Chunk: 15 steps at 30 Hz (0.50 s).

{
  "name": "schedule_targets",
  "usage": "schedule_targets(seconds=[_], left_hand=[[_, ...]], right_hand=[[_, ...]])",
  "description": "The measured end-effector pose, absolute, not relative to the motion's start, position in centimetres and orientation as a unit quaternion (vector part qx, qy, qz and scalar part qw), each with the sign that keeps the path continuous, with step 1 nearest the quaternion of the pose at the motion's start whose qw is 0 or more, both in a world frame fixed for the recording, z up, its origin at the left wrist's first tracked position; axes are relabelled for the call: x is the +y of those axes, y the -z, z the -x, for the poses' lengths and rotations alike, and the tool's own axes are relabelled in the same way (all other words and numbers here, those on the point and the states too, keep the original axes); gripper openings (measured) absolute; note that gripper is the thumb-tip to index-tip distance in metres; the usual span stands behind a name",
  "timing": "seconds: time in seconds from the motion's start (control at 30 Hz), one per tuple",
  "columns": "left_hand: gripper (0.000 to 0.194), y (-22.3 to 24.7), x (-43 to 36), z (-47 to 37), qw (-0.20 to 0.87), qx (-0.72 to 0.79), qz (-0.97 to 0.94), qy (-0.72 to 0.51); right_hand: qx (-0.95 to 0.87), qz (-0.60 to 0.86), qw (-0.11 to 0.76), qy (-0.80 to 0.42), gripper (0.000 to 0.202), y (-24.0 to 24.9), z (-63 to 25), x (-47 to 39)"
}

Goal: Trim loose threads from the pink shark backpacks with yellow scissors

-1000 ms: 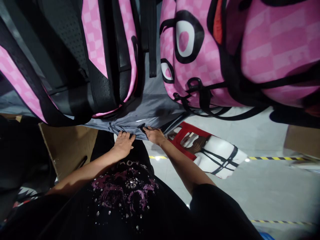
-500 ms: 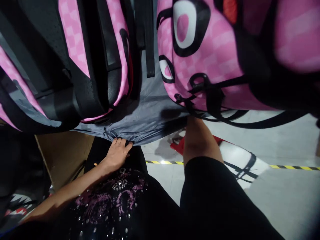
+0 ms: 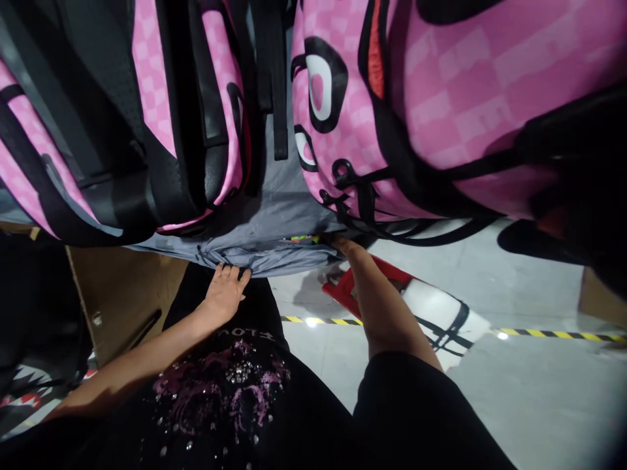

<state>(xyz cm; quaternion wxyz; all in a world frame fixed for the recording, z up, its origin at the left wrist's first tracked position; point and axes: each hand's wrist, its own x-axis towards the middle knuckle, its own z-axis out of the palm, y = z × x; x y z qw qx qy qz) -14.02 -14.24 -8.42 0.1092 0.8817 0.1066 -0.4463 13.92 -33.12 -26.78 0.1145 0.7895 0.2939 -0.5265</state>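
A grey cloth [image 3: 274,202] lies under two pink checkered backpacks, with its near edge bunched in folds. My left hand [image 3: 226,292] is closed on that edge, fingertips hooked over the folds. From the right my other forearm reaches in to the cloth below the right backpack [image 3: 343,117]. Only the near part of my right hand [image 3: 341,245] shows; its fingers are hidden in shadow and cloth. Close to it, a small yellow-green item [image 3: 304,239] shows among the folds. The left backpack [image 3: 157,85] has its black padded side and straps facing up.
A cardboard box [image 3: 122,294] stands below the cloth at left. On the grey floor, a red and white item [image 3: 435,307] lies behind my right forearm, near yellow-black striped tape [image 3: 553,334]. Black straps [image 3: 441,236] hang from the right backpack.
My right hand, hidden before, now partly shows at the cloth, and the yellow-green item has come into sight. The cloth edge has opened into looser folds. My left hand stays on it.
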Motion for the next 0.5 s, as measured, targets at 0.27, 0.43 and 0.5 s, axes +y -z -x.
schedule_targets(seconds=[0.27,0.43,0.5], left_hand=[[0.061,8.3,-14.4,13.6,0.116,0.126,-0.878,0.447],[0.061,8.4,-14.4,13.6,0.131,0.132,-0.877,0.443],[0.061,8.3,-14.3,13.7,0.129,0.134,-0.878,0.44]], right_hand=[[0.317,-0.754,0.214,0.534,0.042,24.7,-11.8,-33.8],[0.348,-0.743,0.223,0.527,0.047,24.0,-11.6,-33.8],[0.354,-0.741,0.22,0.527,0.048,24.1,-11.6,-33.8]])
